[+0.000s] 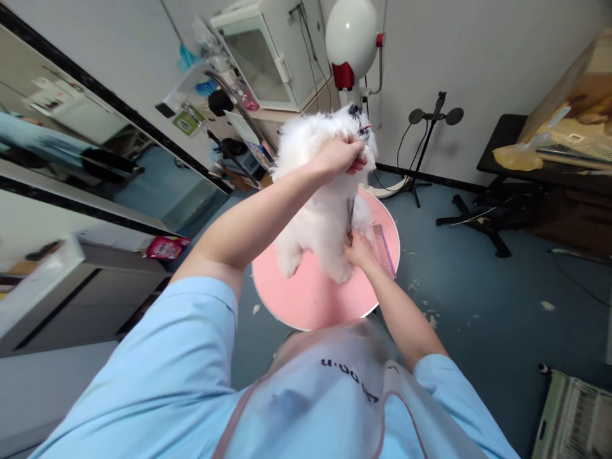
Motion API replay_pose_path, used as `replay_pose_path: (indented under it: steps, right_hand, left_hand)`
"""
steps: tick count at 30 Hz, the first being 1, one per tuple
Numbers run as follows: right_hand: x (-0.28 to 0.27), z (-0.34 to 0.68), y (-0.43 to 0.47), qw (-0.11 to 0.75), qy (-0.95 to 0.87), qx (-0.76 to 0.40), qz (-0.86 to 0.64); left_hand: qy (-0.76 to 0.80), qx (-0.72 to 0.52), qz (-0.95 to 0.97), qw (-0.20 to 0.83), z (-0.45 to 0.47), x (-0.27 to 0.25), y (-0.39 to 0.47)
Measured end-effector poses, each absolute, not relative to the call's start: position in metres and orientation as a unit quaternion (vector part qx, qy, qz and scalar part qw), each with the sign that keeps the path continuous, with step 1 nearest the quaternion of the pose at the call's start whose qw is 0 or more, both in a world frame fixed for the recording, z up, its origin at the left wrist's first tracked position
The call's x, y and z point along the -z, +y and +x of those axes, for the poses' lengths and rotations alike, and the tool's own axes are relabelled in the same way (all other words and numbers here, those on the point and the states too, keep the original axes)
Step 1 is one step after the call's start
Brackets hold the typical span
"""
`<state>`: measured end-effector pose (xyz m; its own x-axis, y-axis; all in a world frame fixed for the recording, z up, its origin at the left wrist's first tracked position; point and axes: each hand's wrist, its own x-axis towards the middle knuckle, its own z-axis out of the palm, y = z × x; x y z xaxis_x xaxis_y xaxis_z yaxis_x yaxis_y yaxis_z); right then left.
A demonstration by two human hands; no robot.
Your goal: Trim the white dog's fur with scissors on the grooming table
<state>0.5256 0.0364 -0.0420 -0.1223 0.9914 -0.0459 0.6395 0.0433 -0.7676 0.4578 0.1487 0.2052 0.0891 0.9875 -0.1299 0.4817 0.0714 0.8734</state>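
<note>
A fluffy white dog [310,159] stands on a round pink table [306,306], its head raised toward the upper right. My left hand [342,156] is closed on the fur under the dog's chin, beside its open mouth. Lower down, at the dog's flank, my right hand [358,248] grips scissors [350,213] whose blades point upward along the white coat. The handles are mostly hidden by my fingers. Just right of that hand lies a comb [384,252] with a purple edge, near the table's rim.
A curved metal arm [234,95] rises left of the dog. Behind stand a white cabinet [268,54] and a white dryer [351,38]. A black stand [430,140] and a dark table [502,150] are at right. Clumps of fur [433,319] lie on the floor.
</note>
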Motion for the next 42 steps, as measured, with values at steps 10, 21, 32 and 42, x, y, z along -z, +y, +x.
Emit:
replay_pose_path:
  steps: [10, 21, 32, 42]
  right_hand:
    - [0.027, 0.529, 0.043, 0.32, -0.616, -0.426, -0.58]
    - [-0.049, 0.499, 0.023, 0.459, -0.293, -0.767, -0.341]
    - [-0.059, 0.496, 0.03, 0.463, -0.279, -0.759, -0.363]
    - [-0.046, 0.506, 0.042, 0.422, -0.338, -0.749, -0.384]
  left_hand:
    - [0.598, -0.305, 0.609, 0.423, 0.457, -0.206, 0.147]
    - [0.578, -0.303, 0.618, 0.439, 0.445, -0.199, 0.14]
    - [0.594, -0.308, 0.606, 0.43, 0.44, -0.199, 0.133]
    - [0.594, -0.307, 0.608, 0.428, 0.443, -0.195, 0.138]
